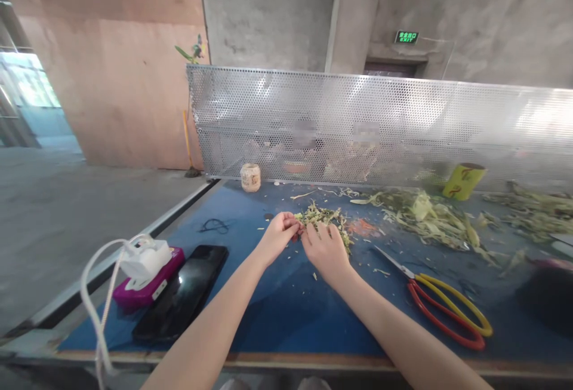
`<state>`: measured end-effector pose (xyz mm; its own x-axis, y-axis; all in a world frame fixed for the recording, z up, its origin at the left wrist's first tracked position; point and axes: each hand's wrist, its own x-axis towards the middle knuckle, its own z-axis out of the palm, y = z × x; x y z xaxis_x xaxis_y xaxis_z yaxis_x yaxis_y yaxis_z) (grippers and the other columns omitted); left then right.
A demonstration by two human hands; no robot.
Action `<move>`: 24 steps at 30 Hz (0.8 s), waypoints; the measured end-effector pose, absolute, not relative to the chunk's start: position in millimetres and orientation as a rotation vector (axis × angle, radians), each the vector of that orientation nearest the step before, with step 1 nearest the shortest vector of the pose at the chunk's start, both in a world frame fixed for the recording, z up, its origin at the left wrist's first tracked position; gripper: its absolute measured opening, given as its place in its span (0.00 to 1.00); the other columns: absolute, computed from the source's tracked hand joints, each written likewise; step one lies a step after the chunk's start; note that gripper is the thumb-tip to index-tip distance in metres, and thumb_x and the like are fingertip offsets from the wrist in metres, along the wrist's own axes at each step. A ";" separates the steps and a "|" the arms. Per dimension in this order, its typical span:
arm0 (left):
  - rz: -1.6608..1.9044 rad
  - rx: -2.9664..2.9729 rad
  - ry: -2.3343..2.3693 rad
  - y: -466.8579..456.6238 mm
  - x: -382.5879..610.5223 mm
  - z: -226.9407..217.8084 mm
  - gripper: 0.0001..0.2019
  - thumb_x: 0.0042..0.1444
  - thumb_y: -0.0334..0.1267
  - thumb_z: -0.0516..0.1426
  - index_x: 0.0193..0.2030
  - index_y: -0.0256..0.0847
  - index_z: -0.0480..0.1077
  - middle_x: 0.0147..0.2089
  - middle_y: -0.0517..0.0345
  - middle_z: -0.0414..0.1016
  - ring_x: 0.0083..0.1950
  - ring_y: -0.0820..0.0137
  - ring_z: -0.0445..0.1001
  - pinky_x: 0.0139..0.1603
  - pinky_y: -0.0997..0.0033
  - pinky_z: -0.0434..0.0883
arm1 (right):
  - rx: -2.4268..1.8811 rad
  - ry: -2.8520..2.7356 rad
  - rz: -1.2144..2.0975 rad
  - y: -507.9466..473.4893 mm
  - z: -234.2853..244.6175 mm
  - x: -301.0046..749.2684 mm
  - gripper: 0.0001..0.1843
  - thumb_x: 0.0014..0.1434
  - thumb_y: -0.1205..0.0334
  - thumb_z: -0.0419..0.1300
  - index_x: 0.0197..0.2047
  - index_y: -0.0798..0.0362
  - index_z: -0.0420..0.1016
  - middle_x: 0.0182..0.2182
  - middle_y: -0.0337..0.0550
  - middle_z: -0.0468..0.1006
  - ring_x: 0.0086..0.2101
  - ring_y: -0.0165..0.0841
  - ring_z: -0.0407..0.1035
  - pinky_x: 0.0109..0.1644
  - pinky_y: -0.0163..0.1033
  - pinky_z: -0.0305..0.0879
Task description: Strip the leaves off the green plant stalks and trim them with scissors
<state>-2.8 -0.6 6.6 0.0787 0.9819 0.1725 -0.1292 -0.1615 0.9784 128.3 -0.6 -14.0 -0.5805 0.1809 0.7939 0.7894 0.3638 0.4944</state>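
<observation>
My left hand (281, 236) is closed in a pinch, its fingertips at the near left edge of a small heap of shredded greenish plant scraps (329, 214). Close beside it, my right hand (327, 252) has its thumb and index finger drawn together, while its other fingers bend over the heap. The fingertips of both hands almost meet. A small reddish bit shows between them, too small to name. Both hands are above the blue tabletop (277, 318). Scissors (414, 276) with one red and one yellow handle lie partly open to the right of my right forearm.
On the left lie a black phone (183, 294) and a purple power strip (150, 285) with a white charger (145, 258) and cable. Dried husks (421, 214) spread on the right near a yellow tube (464, 181). A twine roll (250, 177) stands before the perforated metal screen (268, 103).
</observation>
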 end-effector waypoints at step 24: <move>1.263 1.035 0.836 1.7 -13.2 9.6 0.13 0.44 0.27 0.59 0.31 0.37 0.57 0.26 0.60 0.68 0.28 0.76 0.69 0.28 0.76 0.64 | -0.611 -2.215 -0.015 6.2 -7.4 163.0 0.09 0.57 0.65 0.52 0.30 0.52 0.72 0.37 0.44 0.70 0.38 0.30 0.65 0.41 0.36 0.63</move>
